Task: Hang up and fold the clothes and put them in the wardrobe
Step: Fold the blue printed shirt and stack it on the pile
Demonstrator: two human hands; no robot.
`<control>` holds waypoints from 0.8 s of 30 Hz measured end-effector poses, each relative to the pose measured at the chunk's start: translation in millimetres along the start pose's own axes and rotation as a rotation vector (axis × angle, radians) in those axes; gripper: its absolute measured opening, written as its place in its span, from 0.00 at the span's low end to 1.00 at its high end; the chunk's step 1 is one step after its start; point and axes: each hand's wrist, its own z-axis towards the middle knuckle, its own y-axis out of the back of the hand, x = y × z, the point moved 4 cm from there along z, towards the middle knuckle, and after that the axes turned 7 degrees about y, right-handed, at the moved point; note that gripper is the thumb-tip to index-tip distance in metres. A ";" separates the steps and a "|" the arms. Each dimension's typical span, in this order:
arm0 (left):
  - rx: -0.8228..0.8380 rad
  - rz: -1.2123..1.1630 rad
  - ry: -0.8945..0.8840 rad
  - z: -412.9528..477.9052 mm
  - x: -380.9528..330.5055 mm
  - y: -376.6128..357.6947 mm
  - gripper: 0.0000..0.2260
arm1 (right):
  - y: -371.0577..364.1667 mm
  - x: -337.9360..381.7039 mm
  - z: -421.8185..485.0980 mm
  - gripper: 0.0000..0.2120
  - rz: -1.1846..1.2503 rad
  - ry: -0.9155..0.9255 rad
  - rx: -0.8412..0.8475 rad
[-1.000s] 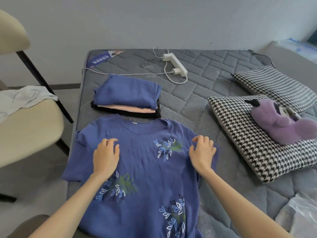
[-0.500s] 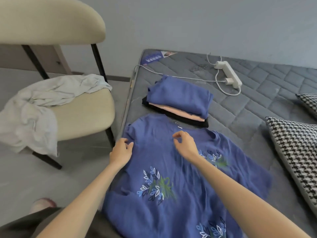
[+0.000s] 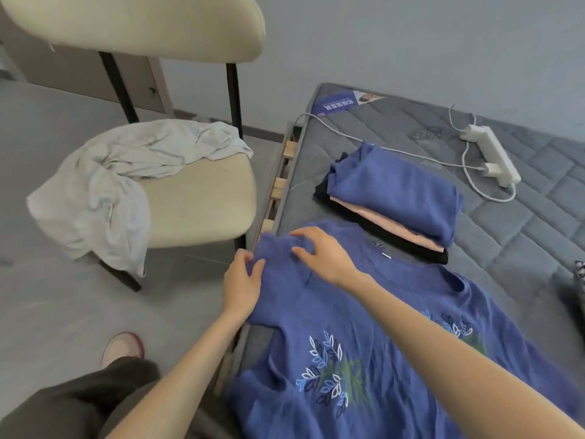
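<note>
A blue T-shirt point(image 3: 364, 315) with leaf prints lies spread on the grey mattress point(image 3: 522, 236). My left hand point(image 3: 242, 286) pinches the shirt's left sleeve at the mattress edge. My right hand point(image 3: 323, 251) touches the same sleeve near the shoulder, with its fingers curved over the cloth. Behind the shirt sits a folded stack point(image 3: 392, 198): a blue garment on top, a pink one and a black one below. A crumpled white garment point(image 3: 117, 185) is draped over the seat of the cream chair point(image 3: 202, 201) on the left.
A white power strip point(image 3: 490, 155) with its cable lies at the back of the mattress. A blue leaflet point(image 3: 340, 103) is at the far corner. A patterned pillow's edge point(image 3: 580, 270) shows at the right. My foot in a slipper point(image 3: 122, 346) stands on the grey floor.
My view has swung left toward the chair. Both hands moved from the shirt's chest to its left sleeve; the left hand has taken hold of the sleeve.
</note>
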 end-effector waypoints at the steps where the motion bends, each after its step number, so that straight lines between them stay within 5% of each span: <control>1: -0.014 -0.042 0.026 3.8 4.4 8.6 0.07 | -4.9 3.3 6.9 0.18 -0.042 0.006 0.046; 4: -0.027 -0.137 0.073 9.3 16.9 28.4 0.07 | -21.5 9.5 24.5 0.20 -0.218 -0.002 0.162; 8: -0.019 -0.189 0.104 12.0 29.2 38.9 0.11 | -32.1 14.0 38.5 0.09 -0.344 -0.014 0.118; 14: -0.061 -0.072 0.084 22.0 35.2 45.2 0.08 | -30.7 25.2 52.2 0.08 -0.275 -0.026 -0.019; 24: -0.132 0.251 0.092 36.2 44.9 49.9 0.10 | -42.3 28.9 56.0 0.10 -0.107 -0.028 -0.003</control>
